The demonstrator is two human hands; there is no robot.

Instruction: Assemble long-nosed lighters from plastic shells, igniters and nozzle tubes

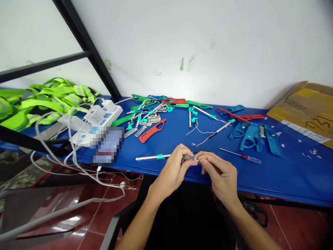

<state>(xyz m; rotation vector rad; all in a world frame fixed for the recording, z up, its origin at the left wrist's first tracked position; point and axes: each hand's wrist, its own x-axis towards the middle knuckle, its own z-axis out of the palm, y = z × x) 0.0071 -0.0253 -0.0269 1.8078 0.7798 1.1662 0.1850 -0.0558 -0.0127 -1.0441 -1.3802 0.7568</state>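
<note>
Near the front edge of the blue table, my left hand (pixel 176 166) is closed on a small clear part (pixel 191 158). The fingers of my right hand (pixel 220 172) pinch at the right end of the same part, and the two hands nearly touch. A metal tube with a teal clip (pixel 152 157) lies just left of my left hand. To the right lies a screwdriver (pixel 246 157) with a clear red and blue handle. A red lighter shell (pixel 153 131) and several clear lighter tanks (pixel 141 131) are further back on the left.
On the left are a white power strip (pixel 111 116) with cables, a phone (pixel 108 144) and yellow-green reflective straps (pixel 49 100). Blue shells (pixel 250 137) lie right, beside a cardboard box (pixel 305 107). More tubes with wires (pixel 204 111) lie at the back of the table (pixel 299 177).
</note>
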